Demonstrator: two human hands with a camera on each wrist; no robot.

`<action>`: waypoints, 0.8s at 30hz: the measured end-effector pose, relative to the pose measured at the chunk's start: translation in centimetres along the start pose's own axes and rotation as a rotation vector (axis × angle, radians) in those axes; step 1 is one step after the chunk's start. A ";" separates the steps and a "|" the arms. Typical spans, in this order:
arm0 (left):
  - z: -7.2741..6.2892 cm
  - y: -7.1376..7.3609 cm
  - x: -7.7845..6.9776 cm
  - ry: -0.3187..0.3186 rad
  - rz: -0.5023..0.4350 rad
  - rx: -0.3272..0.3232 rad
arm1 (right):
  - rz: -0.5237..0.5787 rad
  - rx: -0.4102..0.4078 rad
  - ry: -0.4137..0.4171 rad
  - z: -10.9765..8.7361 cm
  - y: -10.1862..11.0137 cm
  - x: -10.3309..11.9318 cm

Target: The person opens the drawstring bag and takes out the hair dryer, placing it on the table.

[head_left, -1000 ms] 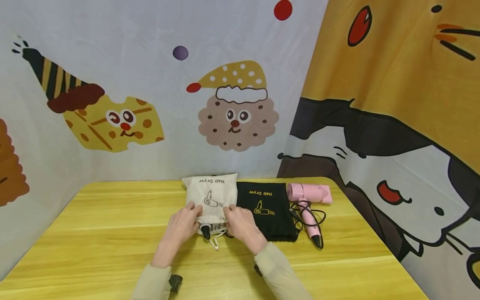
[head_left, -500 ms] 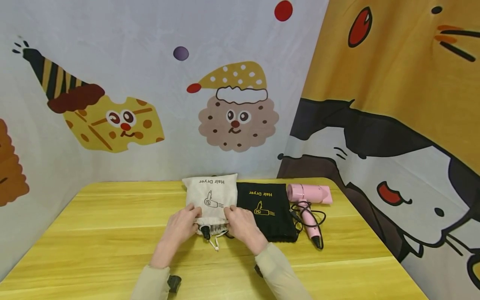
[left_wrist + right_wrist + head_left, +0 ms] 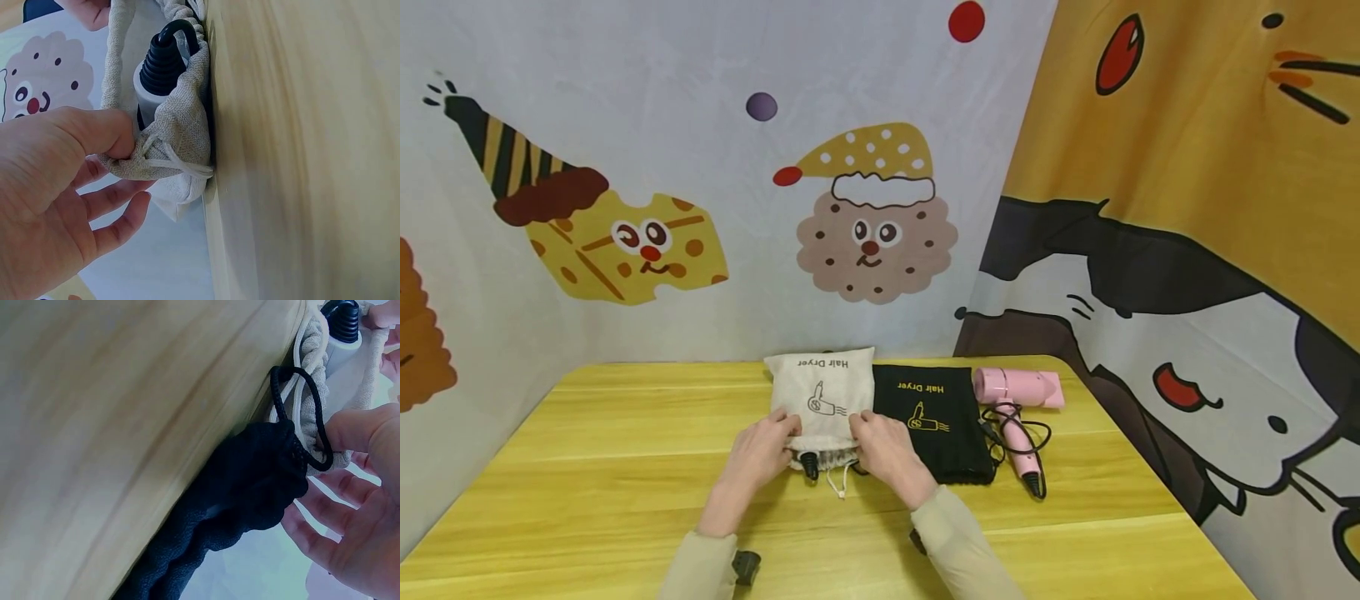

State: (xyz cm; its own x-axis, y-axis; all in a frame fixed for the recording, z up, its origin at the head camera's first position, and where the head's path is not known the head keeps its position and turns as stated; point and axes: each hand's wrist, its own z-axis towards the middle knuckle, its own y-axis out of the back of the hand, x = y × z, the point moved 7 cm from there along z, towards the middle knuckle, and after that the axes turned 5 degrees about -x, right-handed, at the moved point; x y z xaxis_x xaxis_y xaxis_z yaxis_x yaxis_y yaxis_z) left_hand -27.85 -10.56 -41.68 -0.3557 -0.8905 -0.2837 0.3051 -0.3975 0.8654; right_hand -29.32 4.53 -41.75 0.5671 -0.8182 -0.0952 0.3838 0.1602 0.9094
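Observation:
A cream drawstring bag (image 3: 823,383) printed "Hair Dryer" lies near the table's far edge, its mouth facing me. Inside the mouth sits a hair dryer (image 3: 150,100), of which the pale handle end and ribbed black cord sleeve show; the rest is hidden in the cloth. My left hand (image 3: 762,450) pinches the left side of the mouth, thumb inside the rim and fingers outside. On the opposite side my right hand (image 3: 886,450) grips the rim likewise, thumb inside. Between the hands the mouth is spread apart, and a white drawstring (image 3: 838,483) hangs from it.
Right beside the cream bag lies a black drawstring bag (image 3: 936,450), its black cord loop (image 3: 319,419) close to my right thumb. Further right rests a pink hair dryer (image 3: 1021,387) with its black cable wound about the handle. A cartoon-printed cloth (image 3: 700,325) hangs behind the table (image 3: 625,467).
The left hand has shifted slightly left, widening the bag's mouth a little. The white drawstring's end has swung a bit to the right. Other things stay in place.

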 end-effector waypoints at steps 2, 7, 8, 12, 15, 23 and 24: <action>0.0 0.0 0.0 0.003 -0.001 0.001 | 0.001 -0.004 0.001 0.0 0.0 0.0; 0.0 0.2 0.1 -0.002 0.003 -0.007 | 0.002 -0.011 0.000 -0.1 0.2 -0.2; 0.0 0.2 0.1 -0.003 0.002 -0.007 | 0.002 -0.013 0.002 -0.1 0.2 -0.2; -0.1 0.2 0.2 -0.006 -0.005 -0.005 | 0.002 -0.028 0.010 -0.2 0.4 -0.3; -0.2 0.3 0.2 -0.009 -0.005 -0.007 | 0.005 -0.047 0.012 -0.3 0.5 -0.3; -0.2 0.5 0.3 0.000 -0.014 -0.004 | 0.007 -0.070 0.009 -0.3 0.6 -0.6; -0.2 0.5 0.3 0.003 -0.018 -0.001 | 0.008 -0.067 0.007 -0.3 0.6 -0.6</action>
State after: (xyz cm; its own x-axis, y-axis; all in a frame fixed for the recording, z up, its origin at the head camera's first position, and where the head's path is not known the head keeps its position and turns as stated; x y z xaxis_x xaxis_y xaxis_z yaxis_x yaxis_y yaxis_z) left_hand -27.61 -11.09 -41.43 -0.3580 -0.8841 -0.3003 0.2994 -0.4134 0.8599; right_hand -29.21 5.33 -41.23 0.5753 -0.8129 -0.0912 0.4273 0.2036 0.8809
